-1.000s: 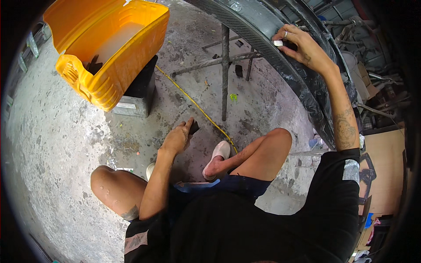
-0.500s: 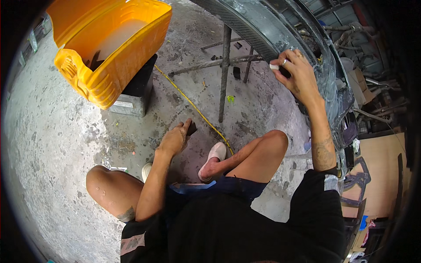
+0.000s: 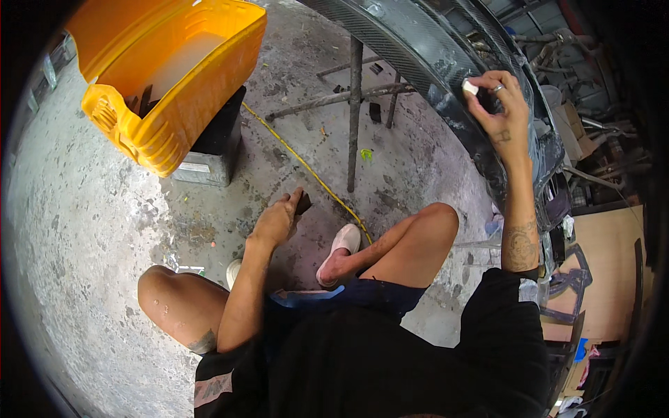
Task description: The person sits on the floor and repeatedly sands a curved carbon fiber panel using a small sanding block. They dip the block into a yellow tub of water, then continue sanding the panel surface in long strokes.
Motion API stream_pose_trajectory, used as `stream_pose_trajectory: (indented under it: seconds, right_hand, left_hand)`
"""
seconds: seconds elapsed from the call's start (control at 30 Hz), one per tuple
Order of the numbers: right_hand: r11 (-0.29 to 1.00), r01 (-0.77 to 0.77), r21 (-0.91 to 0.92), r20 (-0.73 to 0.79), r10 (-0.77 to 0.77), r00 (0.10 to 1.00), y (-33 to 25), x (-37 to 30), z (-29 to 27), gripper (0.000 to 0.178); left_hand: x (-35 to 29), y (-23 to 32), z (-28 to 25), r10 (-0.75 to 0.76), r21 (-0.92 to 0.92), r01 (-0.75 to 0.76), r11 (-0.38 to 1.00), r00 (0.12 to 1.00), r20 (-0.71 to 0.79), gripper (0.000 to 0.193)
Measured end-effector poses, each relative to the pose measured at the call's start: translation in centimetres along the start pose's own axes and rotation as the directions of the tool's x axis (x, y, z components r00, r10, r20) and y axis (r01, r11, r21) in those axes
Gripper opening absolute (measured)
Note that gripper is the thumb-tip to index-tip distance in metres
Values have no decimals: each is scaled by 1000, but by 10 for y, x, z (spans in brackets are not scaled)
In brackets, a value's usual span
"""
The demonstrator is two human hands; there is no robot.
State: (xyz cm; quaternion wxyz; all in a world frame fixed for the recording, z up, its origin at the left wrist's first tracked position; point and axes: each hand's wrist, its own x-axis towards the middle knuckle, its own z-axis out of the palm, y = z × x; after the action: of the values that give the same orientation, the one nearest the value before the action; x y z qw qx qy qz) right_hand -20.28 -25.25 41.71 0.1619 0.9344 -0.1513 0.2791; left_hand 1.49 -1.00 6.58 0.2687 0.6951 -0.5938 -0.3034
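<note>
My right hand [image 3: 503,111] pinches a small white block [image 3: 470,87] between thumb and fingers, against or just over a dark curved panel [image 3: 411,52]. The panel has a woven carbon look, with wet, whitish smears on its surface. Lower down, between my knees, my left hand [image 3: 276,220] is closed around a flat dark piece [image 3: 304,203], held above the floor; most of that piece is hidden by the fingers. Whether the white block touches the panel I cannot tell.
At the upper left, a cut-open yellow plastic container [image 3: 202,94] holds cloudy liquid and a dark strip, resting on a black box [image 3: 216,150]. A metal stand [image 3: 355,115] is under the panel. A yellow cord [image 3: 296,155] crosses the stained floor. Clutter lines the right side.
My right hand has moved right along the panel with the white block, and the fingers have turned. My left hand stays nearly in place.
</note>
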Motion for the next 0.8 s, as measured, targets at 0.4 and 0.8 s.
stream_pose_trajectory:
  seconds: [0.4,0.8]
  right_hand:
    - [952,-93,290,200,35,979,-5,37,26,16]
    - [895,-257,365,244,175,954,-6,23,21,18]
  left_hand:
    - [-1,-2,2,31,50,-31,998,1000,-2,80]
    - [2,3,1,67,-17,-68,998,997,-49,71]
